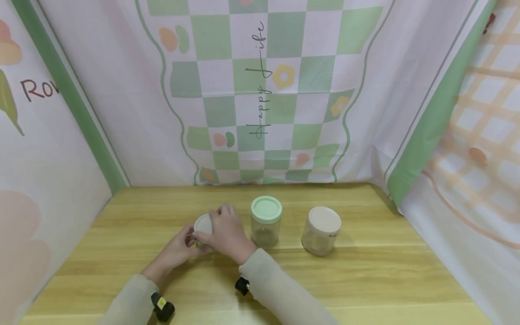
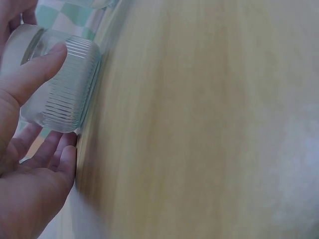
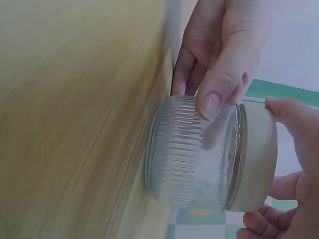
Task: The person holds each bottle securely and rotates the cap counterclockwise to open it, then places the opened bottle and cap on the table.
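A clear glass jar [image 3: 174, 154] with a ribbed lower wall and a whitish lid [image 1: 203, 223] stands on the table, left of centre. My left hand [image 1: 176, 253] holds the jar by its side, thumb against the glass and fingers round the far side, as the left wrist view shows. From above, my right hand [image 1: 229, 232] grips the lid's rim, thumb on one side and fingers on the other. The lid sits on the jar's mouth and partly hides under the right hand in the head view.
Right of the hands stands a taller clear jar [image 1: 265, 232] with a mint-green lid [image 1: 266, 209]. Farther right is another clear jar [image 1: 318, 243] with a cream lid [image 1: 325, 220]. The wooden table [image 1: 365, 280] meets a checked, printed cloth [image 1: 280, 108] at the back.
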A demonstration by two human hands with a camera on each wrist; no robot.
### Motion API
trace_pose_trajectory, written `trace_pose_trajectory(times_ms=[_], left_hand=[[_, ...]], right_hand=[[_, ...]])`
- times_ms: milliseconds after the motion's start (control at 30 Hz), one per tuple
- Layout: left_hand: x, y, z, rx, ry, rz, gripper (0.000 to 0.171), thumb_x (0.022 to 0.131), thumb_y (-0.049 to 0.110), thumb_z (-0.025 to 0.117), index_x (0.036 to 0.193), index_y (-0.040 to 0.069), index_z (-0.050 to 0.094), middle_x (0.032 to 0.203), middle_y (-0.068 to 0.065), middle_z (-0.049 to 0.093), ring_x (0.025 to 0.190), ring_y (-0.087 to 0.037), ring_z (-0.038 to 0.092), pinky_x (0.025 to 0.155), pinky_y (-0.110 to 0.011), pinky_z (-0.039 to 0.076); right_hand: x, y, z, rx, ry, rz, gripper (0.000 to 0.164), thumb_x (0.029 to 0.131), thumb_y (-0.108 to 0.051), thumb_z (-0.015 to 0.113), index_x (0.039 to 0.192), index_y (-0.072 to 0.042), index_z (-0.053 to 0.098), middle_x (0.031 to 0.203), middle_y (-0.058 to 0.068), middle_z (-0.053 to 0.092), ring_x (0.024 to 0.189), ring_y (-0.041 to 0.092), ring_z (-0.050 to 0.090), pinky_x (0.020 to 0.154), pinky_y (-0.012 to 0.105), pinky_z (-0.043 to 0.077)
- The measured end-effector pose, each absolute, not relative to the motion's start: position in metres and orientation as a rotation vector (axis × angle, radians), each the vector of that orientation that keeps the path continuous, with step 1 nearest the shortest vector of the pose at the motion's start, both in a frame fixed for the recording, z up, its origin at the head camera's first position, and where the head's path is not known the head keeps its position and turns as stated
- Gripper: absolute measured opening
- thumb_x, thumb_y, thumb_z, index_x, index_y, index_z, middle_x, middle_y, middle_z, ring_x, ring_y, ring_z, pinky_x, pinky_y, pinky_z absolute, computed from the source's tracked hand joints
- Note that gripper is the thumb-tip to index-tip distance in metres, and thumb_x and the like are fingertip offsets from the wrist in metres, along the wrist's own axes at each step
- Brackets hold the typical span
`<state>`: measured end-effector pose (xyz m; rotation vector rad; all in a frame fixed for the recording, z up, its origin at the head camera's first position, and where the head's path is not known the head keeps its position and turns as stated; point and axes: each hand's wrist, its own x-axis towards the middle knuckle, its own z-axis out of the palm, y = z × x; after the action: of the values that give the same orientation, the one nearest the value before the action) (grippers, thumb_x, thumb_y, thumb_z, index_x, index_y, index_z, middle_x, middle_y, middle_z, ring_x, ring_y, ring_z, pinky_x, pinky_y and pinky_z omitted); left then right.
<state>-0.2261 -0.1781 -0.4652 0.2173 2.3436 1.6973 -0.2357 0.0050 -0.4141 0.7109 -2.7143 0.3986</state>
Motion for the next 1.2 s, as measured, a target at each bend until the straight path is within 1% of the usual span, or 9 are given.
trace_pose_trajectory(times_ms=[133, 300, 533, 700, 867, 1000, 1100, 1200], left_hand=[[-0.227, -0.178, -0.465, 0.222, 2.351, 1.693, 0.08, 0.081, 0.032, 0.086, 0.144, 0.009, 0.043, 0.153, -0.016, 0.04, 0.142, -0.045, 0.031, 0.114, -0.064, 0.024], [-0.227, -0.179, -0.464, 0.261, 2.364, 1.696, 0.078, 0.083, 0.028, 0.085, 0.144, 0.007, 0.042, 0.152, -0.018, 0.04, 0.141, -0.046, 0.031, 0.114, -0.063, 0.025], [-0.227, -0.178, -0.465, 0.27, 2.357, 1.712, 0.073, 0.083, 0.024, 0.085, 0.142, 0.008, 0.045, 0.148, -0.016, 0.045, 0.141, -0.045, 0.032, 0.114, -0.064, 0.024], [-0.226, -0.178, -0.465, 0.278, 2.348, 1.72, 0.072, 0.083, 0.024, 0.084, 0.142, 0.008, 0.045, 0.149, -0.017, 0.044, 0.142, -0.046, 0.031, 0.114, -0.065, 0.023], [-0.225, -0.178, -0.465, 0.271, 2.343, 1.726, 0.072, 0.083, 0.024, 0.084, 0.141, 0.008, 0.046, 0.148, -0.016, 0.045, 0.141, -0.046, 0.032, 0.113, -0.066, 0.024], [-0.226, -0.178, -0.466, 0.267, 2.35, 1.725, 0.072, 0.082, 0.023, 0.085, 0.141, 0.009, 0.046, 0.147, -0.015, 0.047, 0.141, -0.045, 0.032, 0.113, -0.065, 0.024], [-0.227, -0.178, -0.467, 0.268, 2.362, 1.718, 0.073, 0.082, 0.024, 0.085, 0.142, 0.009, 0.046, 0.148, -0.016, 0.046, 0.142, -0.045, 0.031, 0.115, -0.063, 0.022], [-0.227, -0.179, -0.467, 0.277, 2.365, 1.716, 0.073, 0.083, 0.025, 0.085, 0.142, 0.009, 0.046, 0.15, -0.016, 0.044, 0.143, -0.045, 0.029, 0.116, -0.062, 0.02]], right_hand=[[-0.236, 0.005, -0.413, 0.721, -2.713, 0.387, 0.069, 0.089, -0.065, 0.064, 0.117, -0.002, 0.07, 0.115, 0.013, 0.06, 0.102, 0.025, 0.053, 0.087, 0.033, 0.052], [-0.237, 0.006, -0.412, 0.733, -2.735, 0.405, 0.066, 0.089, -0.064, 0.064, 0.116, -0.005, 0.071, 0.116, 0.012, 0.059, 0.102, 0.024, 0.052, 0.084, 0.032, 0.052], [-0.24, 0.009, -0.413, 0.783, -2.749, 0.464, 0.063, 0.09, -0.062, 0.065, 0.121, -0.008, 0.069, 0.118, 0.012, 0.058, 0.104, 0.025, 0.051, 0.083, 0.034, 0.053], [-0.243, 0.01, -0.414, 0.819, -2.767, 0.513, 0.062, 0.09, -0.061, 0.066, 0.122, -0.009, 0.068, 0.119, 0.011, 0.057, 0.107, 0.024, 0.05, 0.082, 0.032, 0.051], [-0.246, 0.013, -0.412, 0.874, -2.786, 0.574, 0.06, 0.09, -0.056, 0.066, 0.129, -0.01, 0.066, 0.124, 0.01, 0.056, 0.11, 0.024, 0.048, 0.082, 0.031, 0.05], [-0.249, 0.016, -0.412, 0.928, -2.789, 0.655, 0.063, 0.09, -0.053, 0.068, 0.135, -0.009, 0.063, 0.13, 0.009, 0.054, 0.114, 0.024, 0.046, 0.082, 0.029, 0.051], [-0.251, 0.017, -0.413, 0.954, -2.805, 0.751, 0.064, 0.089, -0.05, 0.069, 0.138, -0.009, 0.06, 0.134, 0.008, 0.051, 0.116, 0.023, 0.045, 0.078, 0.026, 0.051], [-0.251, 0.019, -0.412, 0.977, -2.826, 0.823, 0.065, 0.087, -0.044, 0.069, 0.142, -0.01, 0.057, 0.139, 0.006, 0.049, 0.117, 0.021, 0.043, 0.078, 0.025, 0.051]])
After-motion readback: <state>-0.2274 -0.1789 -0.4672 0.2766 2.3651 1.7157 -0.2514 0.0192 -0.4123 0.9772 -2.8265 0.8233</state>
